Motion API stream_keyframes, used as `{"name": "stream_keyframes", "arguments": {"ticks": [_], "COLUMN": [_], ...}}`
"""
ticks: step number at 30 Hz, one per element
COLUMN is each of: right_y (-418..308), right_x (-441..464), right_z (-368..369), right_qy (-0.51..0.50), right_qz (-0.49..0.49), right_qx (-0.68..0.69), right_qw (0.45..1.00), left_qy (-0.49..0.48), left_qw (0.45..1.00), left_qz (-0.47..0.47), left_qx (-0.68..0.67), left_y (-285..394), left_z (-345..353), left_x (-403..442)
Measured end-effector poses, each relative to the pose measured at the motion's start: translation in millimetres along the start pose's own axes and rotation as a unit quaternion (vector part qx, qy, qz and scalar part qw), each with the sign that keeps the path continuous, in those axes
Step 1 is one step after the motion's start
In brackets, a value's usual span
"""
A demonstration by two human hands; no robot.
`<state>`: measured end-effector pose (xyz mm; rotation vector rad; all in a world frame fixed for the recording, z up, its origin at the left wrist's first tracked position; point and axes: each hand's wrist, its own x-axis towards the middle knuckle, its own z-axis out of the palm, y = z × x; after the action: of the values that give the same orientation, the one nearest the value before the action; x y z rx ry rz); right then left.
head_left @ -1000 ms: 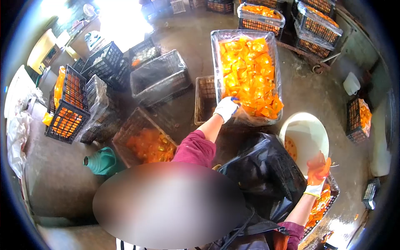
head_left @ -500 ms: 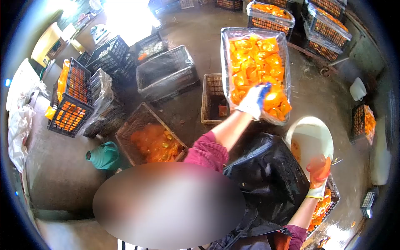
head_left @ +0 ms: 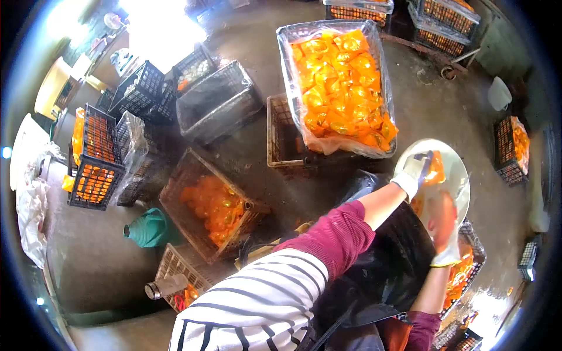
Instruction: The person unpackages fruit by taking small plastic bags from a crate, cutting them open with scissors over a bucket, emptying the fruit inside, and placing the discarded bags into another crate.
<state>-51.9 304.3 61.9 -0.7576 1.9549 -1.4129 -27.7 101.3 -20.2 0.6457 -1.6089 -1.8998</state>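
Observation:
My left hand (head_left: pixel 411 172), in a white and blue glove, is over the white bucket (head_left: pixel 461 172). A shiny orange packet-like piece (head_left: pixel 435 168) is pinched in its fingers; its exact kind I cannot make out. Just below, my right hand (head_left: pixel 446 231) in an orange-stained glove is at the bucket's near side, its fingers smeared by motion. Behind the bucket stands a plastic-lined crate (head_left: pixel 285 58) full of similar orange pieces (head_left: pixel 336 82). Black sheeting (head_left: pixel 386 263) covers my lap.
Left of me a brown crate (head_left: pixel 175 202) holds orange pieces in reddish liquid. A green ribbed object (head_left: pixel 146 228) lies beside it. A lined black crate (head_left: pixel 216 105) stands farther back. Stacked crates (head_left: pixel 96 155) are at the left, and a filled crate (head_left: pixel 512 149) is at the right.
My left hand has moved from the full crate rightward to the bucket, now with an orange piece in it. My right hand has shifted slightly downward. The view has turned a little.

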Motion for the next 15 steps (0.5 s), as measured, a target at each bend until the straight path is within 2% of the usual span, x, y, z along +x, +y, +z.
{"name": "stream_keyframes", "arguments": {"ticks": [1, 3, 4, 5, 6, 7, 8, 9, 10, 11, 12, 14, 15], "right_y": [39, 80, 64, 72, 94, 80, 65, 47, 43, 17, 23, 36, 26], "right_x": [15, 28, 31, 34, 34, 28, 21, 12, 13, 2, 4, 8, 6], "right_z": [-7, -12, -3, 1, 2, 3, 3, 9, 14, 24, 23, 20, 24], "right_qy": [0.005, 0.026, 0.059, 0.036, 0.028, 0.037, 0.046, 0.018, 0.062, 0.045, 0.034, 0.011, 0.001], "right_qz": [-0.018, -0.032, 0.023, 0.015, 0.006, -0.002, -0.012, 0.041, 0.085, 0.014, 0.013, 0.011, 0.005], "right_qx": [-0.076, -0.144, -0.105, 0.020, 0.142, 0.184, 0.225, 0.247, 0.146, 0.036, 0.024, 0.002, -0.026], "right_qw": [0.997, 0.989, 0.992, 0.999, 0.989, 0.982, 0.973, 0.968, 0.984, 0.998, 0.999, 1.000, 1.000], "left_qy": [0.005, 0.057, 0.039, 0.026, 0.013, -0.008, 0.000, -0.063, -0.099, -0.097, -0.158, -0.156, -0.188], "left_qw": [0.999, 0.997, 0.990, 0.975, 0.971, 0.956, 0.951, 0.950, 0.913, 0.853, 0.812, 0.880, 0.874], "left_qz": [0.018, 0.038, 0.070, 0.104, 0.192, 0.277, 0.287, 0.188, 0.070, -0.046, -0.120, -0.106, -0.124], "left_qx": [-0.047, 0.032, 0.114, 0.193, 0.143, 0.093, -0.113, -0.239, -0.390, -0.511, -0.549, -0.436, -0.430], "left_y": [-14, 22, 34, 47, 27, 7, 5, 23, 44, 64, 81, 79, 81], "left_z": [1, -7, -12, -18, -3, 12, 15, 3, -10, -22, -31, -33, -31], "left_x": [11, -5, 1, 8, 28, 49, 55, 38, 18, -1, -11, -9, -12]}}
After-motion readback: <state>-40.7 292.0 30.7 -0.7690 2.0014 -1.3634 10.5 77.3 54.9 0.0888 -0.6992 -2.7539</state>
